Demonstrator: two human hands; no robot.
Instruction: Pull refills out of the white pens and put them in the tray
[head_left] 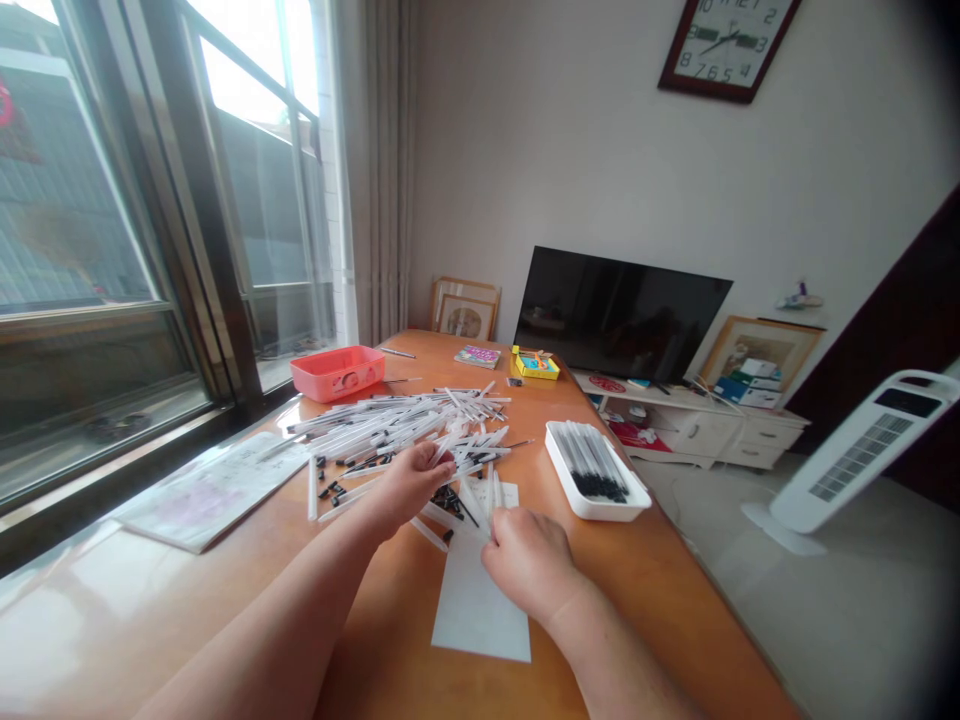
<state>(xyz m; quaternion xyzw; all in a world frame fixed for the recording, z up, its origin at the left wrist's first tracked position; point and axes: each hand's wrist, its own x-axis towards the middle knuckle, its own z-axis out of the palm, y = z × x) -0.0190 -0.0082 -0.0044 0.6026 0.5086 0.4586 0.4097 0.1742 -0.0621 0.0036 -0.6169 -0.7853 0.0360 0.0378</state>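
My right hand is closed round translucent pen barrels that stick out past its thumb side, above a white sheet of paper. At the near edge of a heap of clear pens, my left hand has its fingers pinched together. What lies between those fingertips is hidden. Small black pen caps are scattered left of that hand, with more just beyond its fingers. To the right, a white tray holds a row of clear pens with black ends.
A red plastic box stands by the window, left of the heap. A large booklet lies at the table's left edge. Farther back are a small pink book and a yellow box. A white tower fan stands on the floor.
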